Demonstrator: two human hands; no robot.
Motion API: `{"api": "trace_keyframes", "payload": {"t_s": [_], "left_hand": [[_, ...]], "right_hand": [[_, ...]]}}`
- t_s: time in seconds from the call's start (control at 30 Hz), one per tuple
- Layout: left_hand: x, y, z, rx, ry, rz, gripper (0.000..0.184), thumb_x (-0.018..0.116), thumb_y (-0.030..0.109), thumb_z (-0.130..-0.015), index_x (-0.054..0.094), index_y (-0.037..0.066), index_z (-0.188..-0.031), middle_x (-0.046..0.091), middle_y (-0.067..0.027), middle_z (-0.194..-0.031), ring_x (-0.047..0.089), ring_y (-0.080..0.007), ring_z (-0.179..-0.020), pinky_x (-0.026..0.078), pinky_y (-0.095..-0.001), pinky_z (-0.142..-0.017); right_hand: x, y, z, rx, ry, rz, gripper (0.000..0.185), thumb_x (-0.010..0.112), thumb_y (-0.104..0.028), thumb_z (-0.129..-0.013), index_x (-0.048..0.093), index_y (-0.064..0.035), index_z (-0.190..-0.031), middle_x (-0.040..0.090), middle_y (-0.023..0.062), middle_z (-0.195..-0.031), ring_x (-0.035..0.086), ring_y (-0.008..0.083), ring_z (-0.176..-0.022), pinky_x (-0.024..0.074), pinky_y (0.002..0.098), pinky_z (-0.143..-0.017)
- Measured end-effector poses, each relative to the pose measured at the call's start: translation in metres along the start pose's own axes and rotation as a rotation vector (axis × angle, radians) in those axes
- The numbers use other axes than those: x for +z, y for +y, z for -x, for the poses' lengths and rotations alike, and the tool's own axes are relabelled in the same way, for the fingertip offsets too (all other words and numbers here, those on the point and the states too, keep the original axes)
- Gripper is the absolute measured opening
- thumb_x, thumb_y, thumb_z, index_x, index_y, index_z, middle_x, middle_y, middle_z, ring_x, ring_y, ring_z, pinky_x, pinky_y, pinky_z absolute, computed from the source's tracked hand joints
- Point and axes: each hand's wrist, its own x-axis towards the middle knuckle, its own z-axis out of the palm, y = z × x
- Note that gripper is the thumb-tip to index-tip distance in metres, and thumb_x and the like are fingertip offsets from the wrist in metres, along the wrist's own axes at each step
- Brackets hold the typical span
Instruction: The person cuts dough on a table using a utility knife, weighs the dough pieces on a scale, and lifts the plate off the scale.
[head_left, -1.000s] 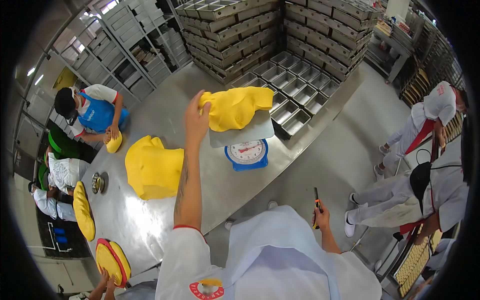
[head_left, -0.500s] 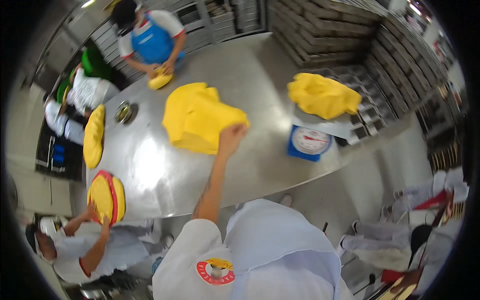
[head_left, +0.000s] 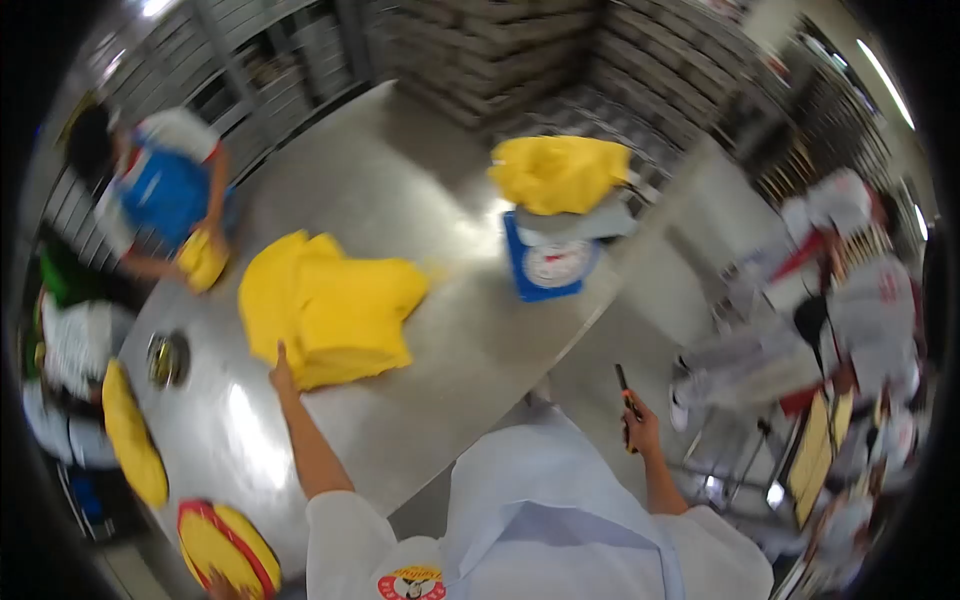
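A large yellow slab of dough (head_left: 335, 310) lies folded and lumpy on the steel table. My left hand (head_left: 284, 376) is at its near left edge, one digit on top and the other fingers hidden, seemingly gripping the edge. Off the table's near side, my right hand (head_left: 645, 432) is closed around a knife (head_left: 631, 408) with an orange and black handle, its dark blade pointing up and away from me. A second yellow dough lump (head_left: 560, 172) rests on the pan of a blue dial scale (head_left: 552, 268), to the right of the slab.
Stacked metal pans (head_left: 490, 60) stand behind the table (head_left: 470, 370). At left are a small bowl (head_left: 166, 360), a long dough piece (head_left: 134, 435) and a yellow dough with a red band (head_left: 228, 548). A co-worker in a blue apron (head_left: 165, 195) handles dough; others stand at right.
My left hand has moved from the slab's right corner to its near left edge. My right hand has come into view with the knife. The view has turned to the right.
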Motion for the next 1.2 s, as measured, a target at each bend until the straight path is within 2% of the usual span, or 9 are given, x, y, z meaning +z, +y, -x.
{"api": "trace_keyframes", "payload": {"t_s": [0.07, 0.13, 0.23, 0.5, 0.63, 1.0, 1.1, 1.17, 1.2], "left_hand": [[0.005, -0.028, -0.033, 0.183, -0.054, 0.024, 0.081, 0.087, 0.045, -0.076, 0.058, -0.019, -0.117, 0.067, -0.0228, -0.111, 0.068, -0.0317, -0.091, 0.060, -0.0446, -0.073], [0.006, 0.013, 0.024, -0.038, -0.008, 0.005, 0.083, 0.089, 0.042, -0.074, 0.056, -0.018, -0.122, 0.066, -0.0220, -0.116, 0.068, -0.0332, -0.093, 0.060, -0.0468, -0.076], [-0.004, 0.013, 0.034, -0.035, -0.184, 0.117, 0.077, 0.087, 0.036, -0.078, 0.055, -0.016, -0.125, 0.065, -0.0211, -0.119, 0.067, -0.0333, -0.096, 0.061, -0.0459, -0.079], [-0.005, -0.010, 0.008, 0.011, -0.258, 0.241, 0.061, 0.080, 0.020, -0.085, 0.053, -0.013, -0.129, 0.064, -0.0184, -0.121, 0.068, -0.0349, -0.098, 0.061, -0.0492, -0.077], [-0.012, -0.019, 0.019, -0.137, -0.303, 0.369, 0.061, 0.079, 0.024, -0.085, 0.053, -0.008, -0.130, 0.065, -0.0171, -0.119, 0.069, -0.0354, -0.096, 0.062, -0.0490, -0.075], [-0.018, -0.046, 0.041, -0.051, -0.215, 0.334, 0.059, 0.077, 0.029, -0.086, 0.056, -0.007, -0.127, 0.067, -0.0174, -0.116, 0.070, -0.0338, -0.093, 0.062, -0.0458, -0.071], [-0.021, -0.084, 0.034, 0.141, -0.287, 0.366, 0.054, 0.072, 0.028, -0.089, 0.057, -0.007, -0.127, 0.067, -0.0164, -0.117, 0.068, -0.0299, -0.096, 0.059, -0.0428, -0.077], [-0.019, -0.109, 0.043, 0.303, -0.312, 0.304, 0.050, 0.068, 0.028, -0.092, 0.059, -0.006, -0.128, 0.067, -0.0153, -0.119, 0.067, -0.0264, -0.099, 0.056, -0.0403, -0.081], [-0.020, -0.119, 0.054, 0.350, -0.277, 0.262, 0.048, 0.067, 0.027, -0.093, 0.059, -0.005, -0.129, 0.067, -0.0148, -0.120, 0.066, -0.0246, -0.100, 0.055, -0.0391, -0.083]], "right_hand": [[0.004, -0.012, 0.029, 0.132, 0.031, -0.096, 0.050, 0.056, -0.007, -0.098, 0.050, -0.0160, -0.147, 0.060, 0.0039, -0.076, 0.054, 0.0110, -0.045, 0.0471, 0.0298, -0.041], [0.007, -0.022, 0.054, 0.303, 0.029, -0.065, 0.051, 0.056, -0.006, -0.098, 0.051, -0.0158, -0.147, 0.060, 0.0042, -0.076, 0.054, 0.0112, -0.045, 0.0477, 0.0302, -0.041], [0.011, -0.051, 0.083, 0.418, 0.032, -0.234, 0.051, 0.056, -0.006, -0.098, 0.049, -0.0158, -0.148, 0.060, 0.0046, -0.076, 0.054, 0.0112, -0.046, 0.0483, 0.0305, -0.042], [0.026, -0.010, 0.064, 0.097, 0.062, 0.003, 0.051, 0.055, -0.007, -0.099, 0.048, -0.0182, -0.149, 0.060, 0.0043, -0.076, 0.054, 0.0109, -0.049, 0.0490, 0.0296, -0.043], [0.012, -0.117, 0.050, 0.270, -0.107, -0.213, 0.052, 0.055, -0.009, -0.099, 0.048, -0.0213, -0.149, 0.060, 0.0034, -0.077, 0.055, 0.0102, -0.050, 0.0500, 0.0289, -0.045], [0.048, -0.221, 0.016, -0.190, -0.418, 0.023, 0.053, 0.056, -0.013, -0.099, 0.048, -0.0266, -0.149, 0.061, 0.0016, -0.074, 0.055, 0.0090, -0.052, 0.0500, 0.0283, -0.052], [0.076, -0.299, 0.001, -0.232, -0.644, 0.106, 0.048, 0.054, -0.010, -0.099, 0.051, -0.0194, -0.146, 0.057, 0.0057, -0.121, 0.056, 0.0181, -0.103, 0.0457, 0.0330, -0.090], [0.112, -0.365, -0.012, -0.309, -0.804, 0.219, 0.047, 0.054, -0.007, -0.098, 0.052, -0.0154, -0.144, 0.057, 0.0089, -0.143, 0.058, 0.0237, -0.127, 0.0444, 0.0353, -0.107], [0.135, -0.405, -0.017, -0.384, -0.850, 0.301, 0.048, 0.054, -0.006, -0.098, 0.052, -0.0149, -0.145, 0.059, 0.0102, -0.141, 0.059, 0.0248, -0.126, 0.0452, 0.0356, -0.106]]}}
